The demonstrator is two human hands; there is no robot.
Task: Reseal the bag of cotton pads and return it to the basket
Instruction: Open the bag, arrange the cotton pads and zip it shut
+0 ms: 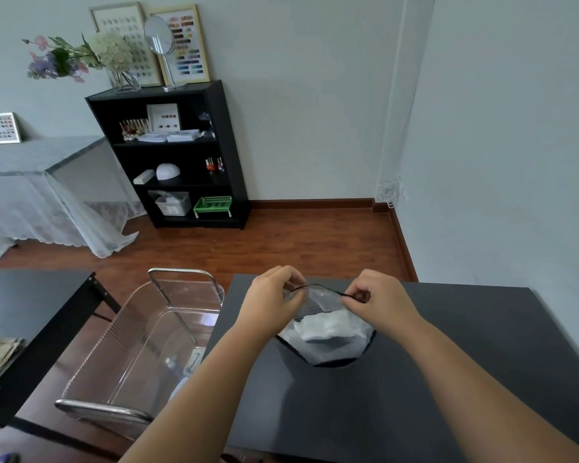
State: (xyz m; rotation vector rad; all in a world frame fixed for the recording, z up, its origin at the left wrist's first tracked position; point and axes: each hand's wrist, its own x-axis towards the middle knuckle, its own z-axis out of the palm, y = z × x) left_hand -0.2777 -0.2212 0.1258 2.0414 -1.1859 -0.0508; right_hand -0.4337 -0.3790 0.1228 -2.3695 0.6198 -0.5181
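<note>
Head view looks down on my two hands at the mouth of the bag of cotton pads (326, 332), which lies on the dark tabletop (448, 379) in front of me. My left hand (271, 300) pinches the left end of the bag's dark top edge, and my right hand (378, 302) pinches the right end; on both, the fingers (355, 294) are curled shut on that strip. Between them the edge bows upward in an arc, so I judge the mouth is not yet sealed along its length, though I cannot see the closure itself clearly. The white pads show through the clear front of the bag, bunched low.

So I am at the resealing step, near its beginning. The next move calls for drawing the strip flat and pressing its two sides together from one end to the other, keeping the pads clear of the seam. After that the bag must be lifted across to the clear basket (141, 345) standing beside the tabletop on my left, whose top is open.
</note>
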